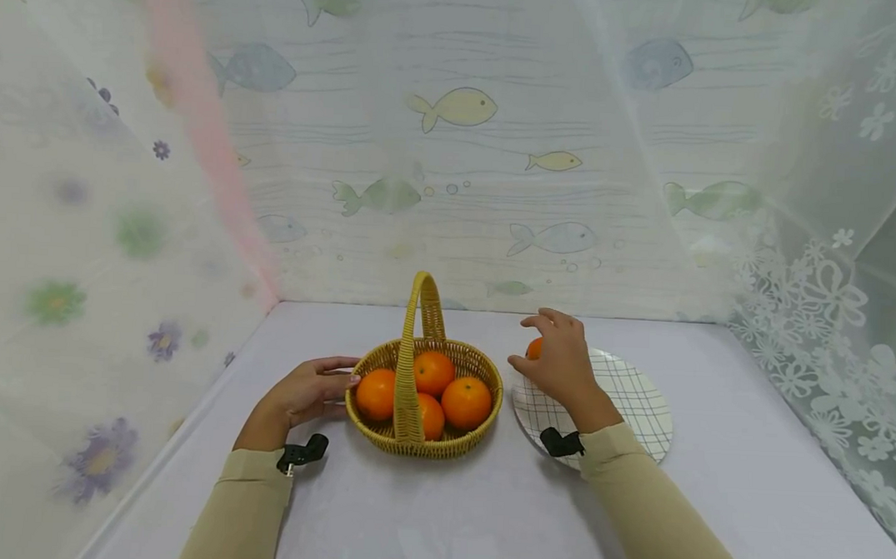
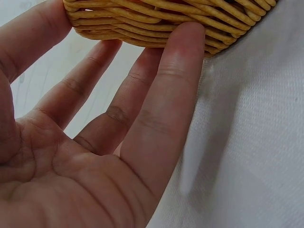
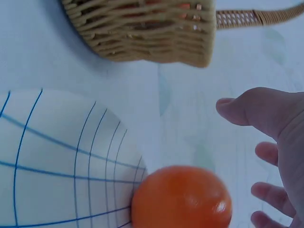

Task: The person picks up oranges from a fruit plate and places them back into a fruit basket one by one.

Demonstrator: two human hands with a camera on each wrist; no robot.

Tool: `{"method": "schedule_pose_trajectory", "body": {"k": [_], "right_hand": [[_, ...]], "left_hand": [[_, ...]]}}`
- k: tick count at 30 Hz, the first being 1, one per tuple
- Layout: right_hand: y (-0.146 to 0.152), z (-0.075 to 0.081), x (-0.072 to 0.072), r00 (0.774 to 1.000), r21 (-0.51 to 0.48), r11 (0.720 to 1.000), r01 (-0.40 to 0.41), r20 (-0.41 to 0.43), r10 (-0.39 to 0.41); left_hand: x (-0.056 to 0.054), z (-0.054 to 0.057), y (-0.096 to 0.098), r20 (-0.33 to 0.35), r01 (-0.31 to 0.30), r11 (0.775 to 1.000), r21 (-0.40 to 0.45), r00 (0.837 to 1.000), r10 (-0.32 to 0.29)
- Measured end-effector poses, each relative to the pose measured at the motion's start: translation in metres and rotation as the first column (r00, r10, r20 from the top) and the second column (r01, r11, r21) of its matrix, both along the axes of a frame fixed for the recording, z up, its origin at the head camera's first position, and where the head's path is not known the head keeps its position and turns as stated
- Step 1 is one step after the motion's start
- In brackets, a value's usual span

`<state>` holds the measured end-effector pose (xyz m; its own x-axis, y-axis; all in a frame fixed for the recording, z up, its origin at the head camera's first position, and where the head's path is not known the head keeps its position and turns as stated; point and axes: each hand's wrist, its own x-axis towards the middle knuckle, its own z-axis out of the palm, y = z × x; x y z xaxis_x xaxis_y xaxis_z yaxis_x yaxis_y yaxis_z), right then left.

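Note:
A yellow wicker basket [image 1: 443, 452] with a tall handle holds several oranges [image 1: 467, 403]. At its left side, my left hand [image 1: 314, 390] touches the wicker with extended fingertips; in the left wrist view, fingertips [image 2: 186, 40] rest against the woven wall. My right hand [image 1: 562, 364] hovers over the left part of a white plate [image 1: 633, 396] with a blue grid pattern. Its fingers are spread and hold nothing. A single orange [image 3: 183, 199] sits by the plate's edge, just beside that hand and apart from it. In the head view, the hand partly hides this orange.
A white cloth covers the table [image 1: 437, 521]. Behind it hangs a sheer curtain [image 1: 468, 172] with printed fish. Flowered netting [image 1: 106, 381] borders the left side, and lace netting [image 1: 829, 329] the right. The basket's handle rises well above its rim.

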<state>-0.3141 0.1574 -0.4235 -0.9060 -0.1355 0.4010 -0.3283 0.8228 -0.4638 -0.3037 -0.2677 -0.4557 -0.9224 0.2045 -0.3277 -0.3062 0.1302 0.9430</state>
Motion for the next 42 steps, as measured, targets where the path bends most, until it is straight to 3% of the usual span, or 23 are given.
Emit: {"method": "schedule_pose_trajectory", "body": {"k": [7, 18, 29, 42], "right_hand": [[0.019, -0.014, 0.003, 0.985, -0.131, 0.987, 0.088, 0.156, -0.067], [0.034, -0.036, 0.000, 0.958, -0.199, 0.974, 0.110, 0.283, -0.051], [0.037, -0.037, -0.001, 0.948, -0.220, 0.964, 0.147, 0.310, -0.073], [0.032, -0.019, 0.005, 0.966, -0.305, 0.949, 0.073, 0.257, 0.008]], "left_hand": [[0.000, -0.002, 0.000, 0.006, 0.001, 1.000, 0.007, 1.000, -0.001], [0.000, -0.002, 0.000, 0.005, 0.008, 1.000, 0.007, 1.000, -0.008], [0.001, -0.004, -0.003, 0.000, 0.010, 1.000, 0.009, 1.000, -0.010], [0.000, -0.002, -0.002, 0.002, 0.020, 1.000, 0.014, 1.000, -0.021]]}}
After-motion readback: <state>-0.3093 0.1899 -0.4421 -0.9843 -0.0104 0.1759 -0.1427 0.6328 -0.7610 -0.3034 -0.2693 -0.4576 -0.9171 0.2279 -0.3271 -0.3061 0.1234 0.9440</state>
